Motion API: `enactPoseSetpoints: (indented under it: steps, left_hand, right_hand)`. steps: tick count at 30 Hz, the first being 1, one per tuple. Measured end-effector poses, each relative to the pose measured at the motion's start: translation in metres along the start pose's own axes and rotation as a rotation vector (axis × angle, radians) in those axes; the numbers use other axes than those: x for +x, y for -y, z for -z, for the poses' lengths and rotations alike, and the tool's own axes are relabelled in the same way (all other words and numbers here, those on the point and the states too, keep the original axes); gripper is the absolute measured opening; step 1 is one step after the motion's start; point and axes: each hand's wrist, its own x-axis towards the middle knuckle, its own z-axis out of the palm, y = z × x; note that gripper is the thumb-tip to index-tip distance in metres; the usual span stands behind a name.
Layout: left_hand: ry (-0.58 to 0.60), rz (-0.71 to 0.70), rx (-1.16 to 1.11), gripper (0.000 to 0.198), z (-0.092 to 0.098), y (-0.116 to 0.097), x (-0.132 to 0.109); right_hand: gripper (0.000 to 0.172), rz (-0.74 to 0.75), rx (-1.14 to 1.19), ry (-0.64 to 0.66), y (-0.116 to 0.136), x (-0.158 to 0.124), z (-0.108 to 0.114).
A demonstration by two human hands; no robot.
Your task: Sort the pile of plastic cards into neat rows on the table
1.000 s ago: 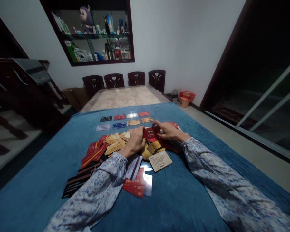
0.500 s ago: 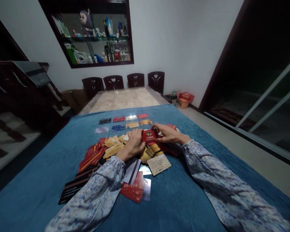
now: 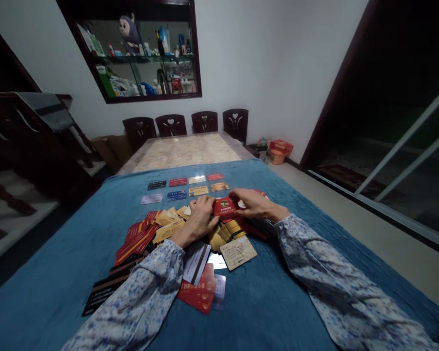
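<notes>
Because the left hand (image 3: 198, 218) and right hand (image 3: 255, 203) pinch its ends with fingertips, the mid-frame red card (image 3: 224, 207) shows its print.

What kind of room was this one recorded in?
Probably a dining area in a home: dark wooden chairs line the far end of a long table, and a wall cabinet holds a plush toy and bottles.

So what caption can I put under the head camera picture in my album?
Left hand and right hand hold a red card amid heaped cards, two rows of cards beyond.
</notes>
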Motion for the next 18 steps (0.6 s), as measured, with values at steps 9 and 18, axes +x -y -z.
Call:
enactPoseSetpoints:
  steps: [9,18]
  left_hand:
    - [0.119,0.007,0.047,0.039,0.014,-0.002,0.009]
    - [0.179,-0.049,0.112,0.033,0.023,-0.001,0.041]
  right_hand:
    - [0.044,0.041,-0.176,-0.016,-0.009,0.002,0.006]
    - [0.041,0.083,-0.178,0.002,-0.027,0.009,0.026]
